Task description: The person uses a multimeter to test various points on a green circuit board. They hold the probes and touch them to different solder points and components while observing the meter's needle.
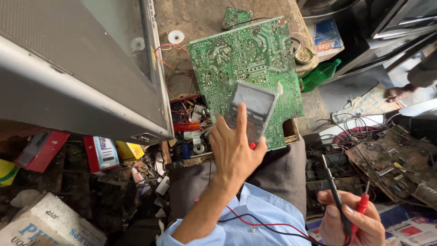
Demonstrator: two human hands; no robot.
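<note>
Left hand [234, 148]: raised over the lap, fingers closed round the lower edge of a grey multimeter [251, 110], thumb along its left side. Multimeter held tilted, its back toward the camera, overlapping the lower middle of a green circuit board [246, 59]. Display side not visible.

Right hand [350, 221]: low at the right, near the frame's bottom edge, fingers curled shut round two test probes. Black probe [333, 189] pointing up and to the left; red probe [362, 205] just beside it, tip upward. Red and black leads [264, 225] trailing from the probes across the light blue sleeve [255, 214] toward the left forearm.

Circuit board: solder side up, tilted, resting on the edge of a brown surface [200, 18], lower corner over an open wooden tray [191, 136] of small parts and coloured wires. Smaller green board [236, 17] beyond its top edge, with a round tin [304, 54] at the right corner.

Left of the board: large grey television casing [77, 68], face down. Below it: red and yellow cartons [102, 152] among scrap. Right side: a tangle of cables and a dusty brown circuit board [391, 164] on the floor.
</note>
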